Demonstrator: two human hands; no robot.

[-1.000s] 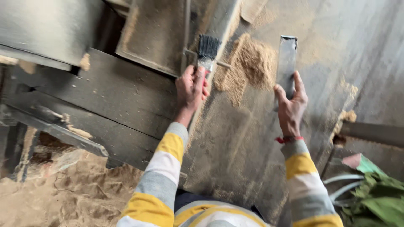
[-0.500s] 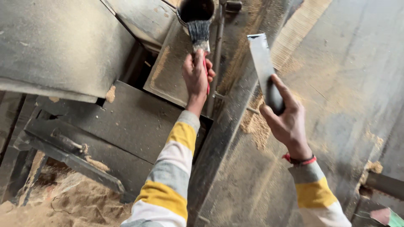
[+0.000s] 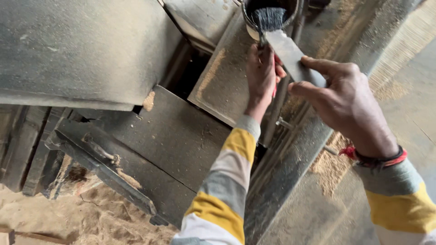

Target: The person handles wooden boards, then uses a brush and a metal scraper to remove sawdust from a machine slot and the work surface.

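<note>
My left hand (image 3: 262,72) grips the handle of a paint brush (image 3: 270,20) with dark bristles, which point up toward a round dark opening (image 3: 254,7) at the top of the machine. Close beside it, my right hand (image 3: 347,102) holds a flat grey metal bar (image 3: 290,56) whose upper end lies right against the brush below its bristles. Both arms wear yellow, grey and white striped sleeves. A red band circles my right wrist.
Dusty grey metal panels (image 3: 81,50) of a woodworking machine fill the left and centre. Sawdust lies heaped on the floor (image 3: 68,218) at lower left and scattered on the surface (image 3: 331,168) at right. A metal bracket (image 3: 104,156) slants at lower left.
The view has closed in on the machine. My left hand pushed the brush further up to the round opening, and my right hand brought the metal bar leftward until it met the brush.
</note>
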